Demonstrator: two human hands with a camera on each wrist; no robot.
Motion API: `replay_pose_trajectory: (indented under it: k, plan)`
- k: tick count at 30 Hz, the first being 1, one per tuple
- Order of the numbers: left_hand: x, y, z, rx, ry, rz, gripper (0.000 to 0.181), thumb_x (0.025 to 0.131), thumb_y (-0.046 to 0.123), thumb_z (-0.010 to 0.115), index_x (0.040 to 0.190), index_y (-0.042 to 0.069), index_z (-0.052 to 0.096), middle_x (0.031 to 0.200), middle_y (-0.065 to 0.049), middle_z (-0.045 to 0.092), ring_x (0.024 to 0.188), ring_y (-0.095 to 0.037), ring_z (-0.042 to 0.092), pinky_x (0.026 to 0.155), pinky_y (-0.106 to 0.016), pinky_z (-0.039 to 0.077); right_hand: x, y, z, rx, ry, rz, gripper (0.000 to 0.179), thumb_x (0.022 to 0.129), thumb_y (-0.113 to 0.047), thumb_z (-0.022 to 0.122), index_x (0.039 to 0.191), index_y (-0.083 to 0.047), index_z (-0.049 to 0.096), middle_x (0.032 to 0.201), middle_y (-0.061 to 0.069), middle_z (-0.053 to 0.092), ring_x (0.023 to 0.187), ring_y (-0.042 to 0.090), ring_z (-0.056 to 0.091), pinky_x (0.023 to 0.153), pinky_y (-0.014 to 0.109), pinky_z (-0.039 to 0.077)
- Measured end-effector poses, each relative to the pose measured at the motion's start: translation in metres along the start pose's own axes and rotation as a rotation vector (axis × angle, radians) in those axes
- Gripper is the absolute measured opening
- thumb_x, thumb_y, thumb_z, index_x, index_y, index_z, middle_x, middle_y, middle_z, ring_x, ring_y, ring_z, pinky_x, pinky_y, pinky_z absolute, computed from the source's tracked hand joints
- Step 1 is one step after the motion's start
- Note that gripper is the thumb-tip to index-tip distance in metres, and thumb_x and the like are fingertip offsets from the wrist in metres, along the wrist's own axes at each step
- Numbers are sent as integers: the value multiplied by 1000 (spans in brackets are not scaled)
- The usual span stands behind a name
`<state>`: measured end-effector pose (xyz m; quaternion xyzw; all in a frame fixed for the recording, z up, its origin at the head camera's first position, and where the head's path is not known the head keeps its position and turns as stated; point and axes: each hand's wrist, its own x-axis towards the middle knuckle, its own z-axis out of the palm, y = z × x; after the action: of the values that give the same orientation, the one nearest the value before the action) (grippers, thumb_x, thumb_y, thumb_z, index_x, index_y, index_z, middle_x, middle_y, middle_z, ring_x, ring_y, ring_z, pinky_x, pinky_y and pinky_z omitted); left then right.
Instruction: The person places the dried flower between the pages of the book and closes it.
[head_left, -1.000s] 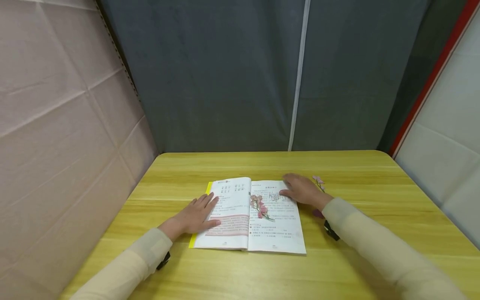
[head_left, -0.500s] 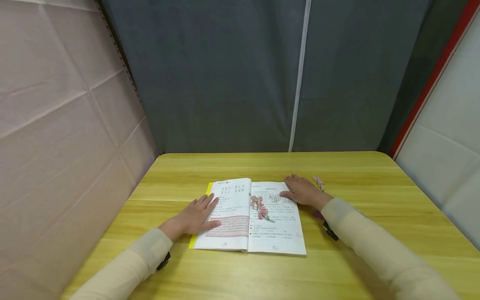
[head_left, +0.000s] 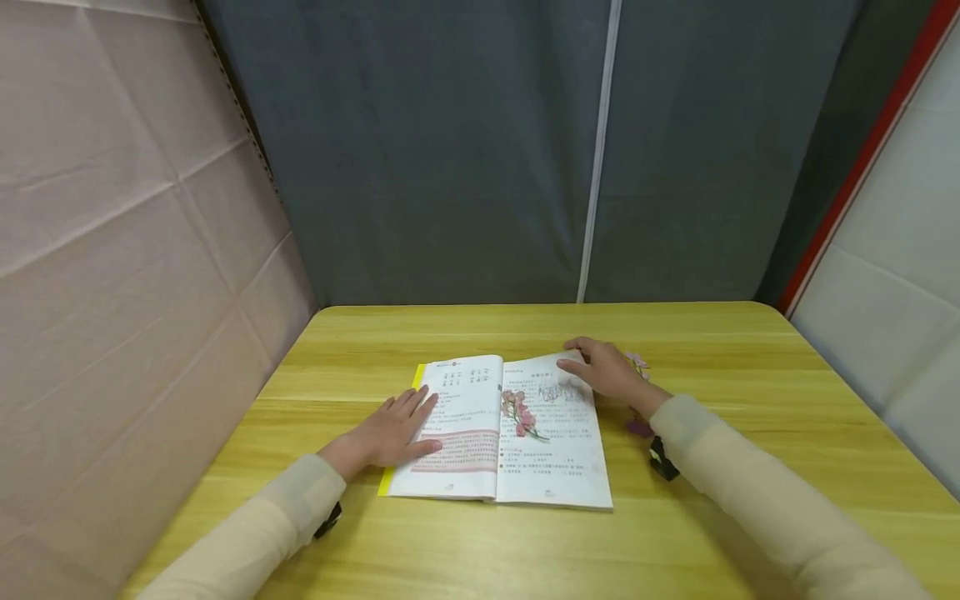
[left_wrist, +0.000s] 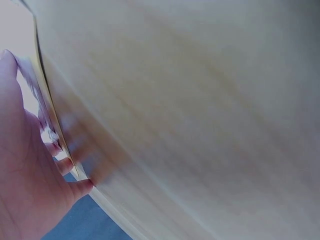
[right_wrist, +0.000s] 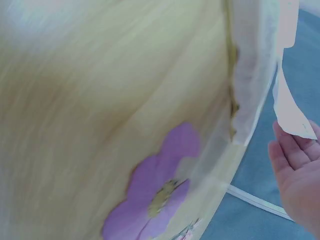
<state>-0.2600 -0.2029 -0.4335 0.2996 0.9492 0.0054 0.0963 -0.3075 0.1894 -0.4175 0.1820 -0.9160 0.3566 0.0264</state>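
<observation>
An open book (head_left: 457, 417) with printed pages and a yellow edge lies on the table. On its left page my left hand (head_left: 393, 429) rests flat with fingers spread; the left wrist view shows this hand (left_wrist: 35, 165) at the book's edge. My right hand (head_left: 607, 372) pinches the top outer corner of the right-hand page (head_left: 558, 458), thumb above and fingers behind. Seen from the right wrist, that page (right_wrist: 291, 110) curves up off the book, and the hand (right_wrist: 300, 172) is at its corner. A pressed pink flower sprig (head_left: 521, 417) lies along the right page near the fold.
Right of the book, a purple flower (right_wrist: 160, 192) lies on the wooden table (head_left: 465, 550), partly behind the right wrist in the head view. A pink sprig (head_left: 637, 361) lies just beyond it. A dark curtain (head_left: 435, 167) hangs behind the table.
My right hand has risen from resting on the right page and now lifts its top corner. The left hand and the sprig on the page have stayed put.
</observation>
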Motion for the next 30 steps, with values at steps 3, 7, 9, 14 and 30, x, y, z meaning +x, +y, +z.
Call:
replay_pose_trajectory:
  k: [3, 7, 9, 14, 30]
  plan:
    - [0, 0, 0, 3, 2, 3, 87, 96, 65, 38, 156, 6, 17, 160, -18, 12, 144, -38, 15, 112, -56, 18, -2, -7, -5, 169, 18, 70, 61, 99, -43, 54, 140, 2, 47, 114, 28, 58, 103, 40, 57, 86, 49, 47]
    - [-1, 0, 0, 10, 8, 7, 87, 96, 65, 38, 155, 5, 18, 159, -18, 14, 144, -38, 16, 112, -56, 19, -5, -19, -11, 410, 24, 185, 66, 102, -43, 47, 147, 3, 35, 135, 30, 48, 121, 42, 51, 96, 50, 45]
    - [-1, 0, 1, 15, 7, 5, 87, 95, 65, 38, 156, 6, 17, 160, -18, 14, 144, -38, 16, 112, -56, 19, -6, -24, -13, 527, 9, 221, 69, 103, -43, 43, 148, 6, 29, 136, 30, 47, 121, 42, 52, 97, 49, 45]
    - [-1, -1, 1, 15, 4, -3, 88, 95, 67, 37, 156, 7, 17, 160, -17, 13, 144, -37, 15, 112, -55, 18, -11, -34, -14, 687, -43, 256, 76, 102, -52, 36, 150, 5, 25, 139, 26, 48, 117, 29, 58, 93, 38, 49]
    - [4, -4, 3, 7, 32, 19, 88, 95, 66, 37, 156, 5, 18, 159, -18, 15, 144, -38, 17, 111, -56, 20, -33, -60, 23, 812, -237, 122, 64, 107, -40, 27, 142, 13, 35, 124, 25, 61, 100, 19, 66, 84, 36, 54]
